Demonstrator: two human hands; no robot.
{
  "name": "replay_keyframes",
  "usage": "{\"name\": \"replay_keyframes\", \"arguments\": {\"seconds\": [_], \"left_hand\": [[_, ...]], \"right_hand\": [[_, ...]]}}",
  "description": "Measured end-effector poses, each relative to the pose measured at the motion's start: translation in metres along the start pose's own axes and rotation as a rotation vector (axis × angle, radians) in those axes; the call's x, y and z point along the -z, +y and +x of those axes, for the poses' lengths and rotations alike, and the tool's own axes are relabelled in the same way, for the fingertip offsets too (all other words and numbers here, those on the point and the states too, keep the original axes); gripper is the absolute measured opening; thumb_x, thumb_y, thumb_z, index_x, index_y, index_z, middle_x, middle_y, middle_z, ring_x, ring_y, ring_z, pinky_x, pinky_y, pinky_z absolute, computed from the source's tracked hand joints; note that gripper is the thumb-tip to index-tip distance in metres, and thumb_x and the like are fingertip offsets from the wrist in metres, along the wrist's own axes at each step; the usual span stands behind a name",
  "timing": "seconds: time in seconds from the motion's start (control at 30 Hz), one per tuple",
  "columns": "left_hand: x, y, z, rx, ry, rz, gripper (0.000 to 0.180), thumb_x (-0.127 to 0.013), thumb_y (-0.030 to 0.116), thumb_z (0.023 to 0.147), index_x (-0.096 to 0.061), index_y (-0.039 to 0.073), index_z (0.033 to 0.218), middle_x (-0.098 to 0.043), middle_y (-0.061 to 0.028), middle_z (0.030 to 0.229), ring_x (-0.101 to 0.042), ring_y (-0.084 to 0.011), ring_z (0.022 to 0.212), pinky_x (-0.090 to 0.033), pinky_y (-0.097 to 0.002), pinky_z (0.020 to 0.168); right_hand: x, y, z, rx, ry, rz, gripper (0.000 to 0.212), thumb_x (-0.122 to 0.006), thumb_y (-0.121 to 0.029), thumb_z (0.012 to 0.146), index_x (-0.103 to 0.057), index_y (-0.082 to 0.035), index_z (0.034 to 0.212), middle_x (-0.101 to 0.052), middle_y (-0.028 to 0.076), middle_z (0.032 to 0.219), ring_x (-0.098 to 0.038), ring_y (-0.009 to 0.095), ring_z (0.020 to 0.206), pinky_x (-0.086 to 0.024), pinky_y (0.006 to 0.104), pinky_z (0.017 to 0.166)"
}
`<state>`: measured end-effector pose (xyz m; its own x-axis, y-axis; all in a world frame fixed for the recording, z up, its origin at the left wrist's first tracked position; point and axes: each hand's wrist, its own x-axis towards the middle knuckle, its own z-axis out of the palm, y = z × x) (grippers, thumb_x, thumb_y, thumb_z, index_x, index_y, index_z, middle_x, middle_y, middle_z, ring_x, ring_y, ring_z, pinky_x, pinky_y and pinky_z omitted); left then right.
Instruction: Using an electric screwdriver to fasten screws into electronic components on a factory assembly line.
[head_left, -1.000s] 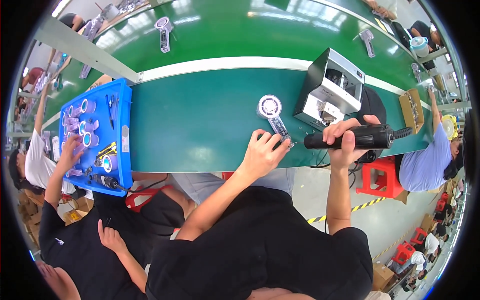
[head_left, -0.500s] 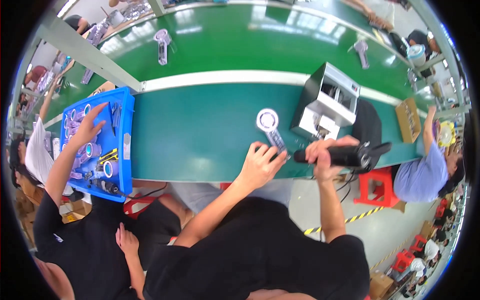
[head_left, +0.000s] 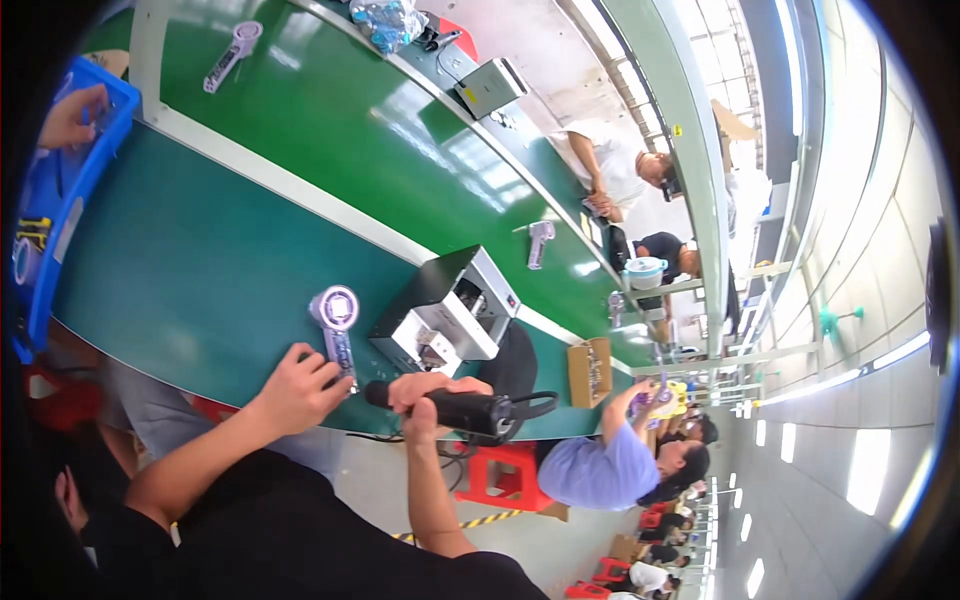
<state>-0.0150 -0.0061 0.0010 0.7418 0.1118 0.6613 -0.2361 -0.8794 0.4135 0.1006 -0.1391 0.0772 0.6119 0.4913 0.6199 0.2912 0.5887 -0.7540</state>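
Observation:
A pale purple handheld fan (head_left: 338, 330) with a round head lies on the green bench top, its handle toward me. My left hand (head_left: 303, 392) has its fingers bent against the lower handle and holds it to the bench. My right hand (head_left: 428, 397) is wrapped round a black electric screwdriver (head_left: 478, 412). The tool lies nearly level, its narrow end pointing left at the handle's lower end. Whether its tip touches the fan cannot be made out. Just beyond my right hand stands a black and silver box-shaped machine (head_left: 445, 315) with an open front.
At the left, a co-worker's hand (head_left: 75, 118) reaches into a blue tray (head_left: 68, 235) of parts. A cardboard box (head_left: 590, 372) stands right of the machine. More fans (head_left: 541, 245) lie on the bright green strip behind a white rail (head_left: 290, 200). A red stool (head_left: 500, 477) is below the bench edge.
The view has swung right and tilted, so bench and hands appear further left. My left hand still holds the fan and my right hand the screwdriver.

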Motion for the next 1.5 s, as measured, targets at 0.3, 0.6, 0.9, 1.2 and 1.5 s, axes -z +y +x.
{"name": "replay_keyframes", "arguments": {"seconds": [0.3, 0.6, 0.9, 1.2, 1.5], "left_hand": [[-0.002, 0.001, 0.014, -0.023, -0.039, 0.008, 0.020, -0.069, 0.018, 0.081, -0.071, 0.010, 0.099, -0.058, -0.0038, 0.086, -0.060, -0.0206, 0.083, -0.045, -0.0405, 0.084], [-0.013, 0.013, 0.016, -0.032, -0.055, -0.005, 0.027, -0.073, 0.015, 0.082, -0.068, 0.005, 0.106, -0.057, -0.0089, 0.094, -0.058, -0.0244, 0.083, -0.045, -0.0435, 0.084], [-0.010, 0.012, 0.018, -0.036, -0.093, -0.046, 0.033, -0.076, 0.011, 0.080, -0.067, 0.001, 0.110, -0.059, -0.0187, 0.109, -0.058, -0.0305, 0.088, -0.045, -0.0443, 0.085], [0.001, 0.003, 0.014, -0.070, -0.113, 0.043, 0.031, -0.072, 0.016, 0.085, -0.068, 0.007, 0.115, -0.061, -0.0141, 0.115, -0.059, -0.0280, 0.091, -0.046, -0.0428, 0.088], [-0.037, -0.013, -0.034, 0.075, -0.386, 0.047, 0.050, -0.058, 0.035, 0.086, -0.058, 0.021, 0.134, -0.056, -0.0147, 0.136, -0.056, -0.0313, 0.118, -0.042, -0.0492, 0.095]], "right_hand": [[0.011, 0.007, -0.001, 0.012, 0.047, -0.038, 0.052, -0.078, -0.013, 0.088, -0.033, -0.017, 0.115, -0.060, 0.011, 0.073, -0.059, 0.023, 0.055, -0.055, 0.0378, 0.054], [0.027, -0.009, -0.004, 0.078, 0.076, -0.077, 0.060, -0.079, -0.016, 0.087, -0.032, -0.009, 0.123, -0.060, 0.011, 0.075, -0.062, 0.020, 0.064, -0.055, 0.0335, 0.062], [0.050, -0.040, 0.030, 0.158, 0.233, -0.082, 0.057, -0.072, -0.030, 0.094, -0.033, -0.006, 0.127, -0.054, 0.009, 0.080, -0.052, 0.015, 0.058, -0.048, 0.0306, 0.056], [0.042, -0.038, 0.049, 0.264, 0.367, -0.160, 0.057, -0.074, -0.032, 0.092, -0.032, -0.008, 0.121, -0.053, 0.007, 0.063, -0.055, 0.015, 0.046, -0.051, 0.0293, 0.044], [0.049, -0.031, 0.022, 0.233, 0.369, -0.107, 0.056, -0.073, -0.032, 0.093, -0.031, -0.006, 0.120, -0.055, 0.008, 0.064, -0.055, 0.016, 0.045, -0.053, 0.0313, 0.043]]}}
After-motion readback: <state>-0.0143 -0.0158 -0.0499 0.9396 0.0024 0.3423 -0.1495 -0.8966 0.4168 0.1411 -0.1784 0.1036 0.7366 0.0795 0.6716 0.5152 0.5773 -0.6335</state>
